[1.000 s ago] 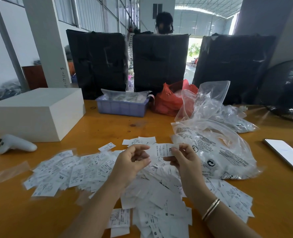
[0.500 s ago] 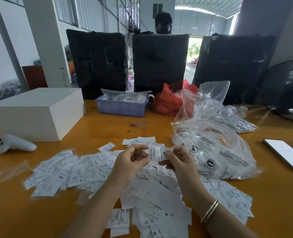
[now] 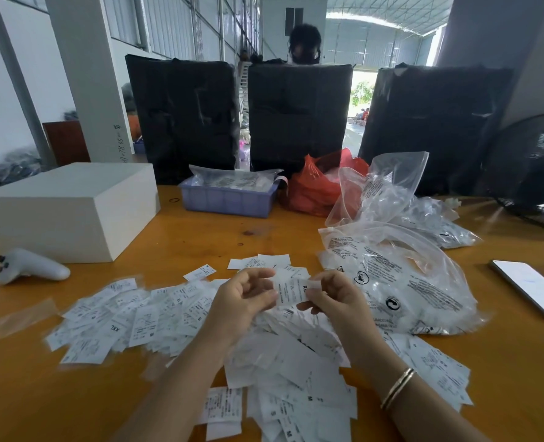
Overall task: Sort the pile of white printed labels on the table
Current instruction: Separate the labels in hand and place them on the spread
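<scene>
An orange-brown wooden table (image 3: 200,228) fills the foreground. Beyond its far edge, ahead of the hands, three tall black wrapped bundles (image 3: 299,116) stand side by side. A white pillar (image 3: 89,78) rises ahead to the left, a grey column (image 3: 500,52) ahead to the right. Behind them is a large hall with corrugated metal walls (image 3: 175,27) and a curved roof (image 3: 385,14). Bright daylight enters through an opening (image 3: 358,100) between the bundles. A black fan (image 3: 532,167) sits far right.
</scene>
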Available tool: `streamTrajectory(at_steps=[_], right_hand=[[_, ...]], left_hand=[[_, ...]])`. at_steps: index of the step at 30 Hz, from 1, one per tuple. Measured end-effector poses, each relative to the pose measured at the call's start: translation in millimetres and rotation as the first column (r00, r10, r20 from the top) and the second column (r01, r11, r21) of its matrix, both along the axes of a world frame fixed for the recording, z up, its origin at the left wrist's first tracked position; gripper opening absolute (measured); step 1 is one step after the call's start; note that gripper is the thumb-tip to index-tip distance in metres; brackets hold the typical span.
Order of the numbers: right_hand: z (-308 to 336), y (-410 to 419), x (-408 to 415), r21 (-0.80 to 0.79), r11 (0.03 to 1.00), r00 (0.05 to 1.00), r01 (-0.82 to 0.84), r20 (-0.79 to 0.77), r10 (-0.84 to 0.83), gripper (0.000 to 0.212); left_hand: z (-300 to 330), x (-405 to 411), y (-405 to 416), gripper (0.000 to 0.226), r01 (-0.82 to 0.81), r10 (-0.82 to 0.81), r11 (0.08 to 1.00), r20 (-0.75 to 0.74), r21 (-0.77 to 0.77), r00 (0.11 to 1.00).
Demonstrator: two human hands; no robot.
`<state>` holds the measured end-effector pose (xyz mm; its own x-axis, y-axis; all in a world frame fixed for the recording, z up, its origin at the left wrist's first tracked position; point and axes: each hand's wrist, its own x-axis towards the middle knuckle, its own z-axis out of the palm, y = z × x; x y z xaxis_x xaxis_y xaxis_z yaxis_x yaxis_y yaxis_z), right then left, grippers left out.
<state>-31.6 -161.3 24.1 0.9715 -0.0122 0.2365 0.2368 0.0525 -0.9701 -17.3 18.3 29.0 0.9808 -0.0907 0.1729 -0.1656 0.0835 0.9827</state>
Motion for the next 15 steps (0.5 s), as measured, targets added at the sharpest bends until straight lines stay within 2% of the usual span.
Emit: streamTrajectory(at_steps=[4, 7, 11, 15], right_hand=[[1, 5, -1, -0.165, 0.986, 0.999, 0.0, 0.039, 0.007, 0.007], [0, 13, -4, -0.227, 0.973, 0.998, 0.037, 0.059, -0.024, 0.011], [1, 15, -5, -0.155, 0.972, 0.983, 0.175, 0.087, -0.163, 0.02], [-3, 23, -8, -0.302, 0.937, 0.979, 0.177, 0.155, -0.135, 0.029]], left_hand=[[0, -2, -2, 0.026, 0.026, -0.029, 0.993, 0.021, 0.113, 0.999], [-1, -4, -5, 0.024, 0.041, -0.049, 0.981, 0.036, 0.189, 0.998], [-2, 0, -3, 0.027, -0.066, 0.061, 0.985, 0.04, 0.158, 0.997], [-3, 0, -3, 0.027, -0.094, 0.084, 0.979, 0.061, 0.181, 0.995]])
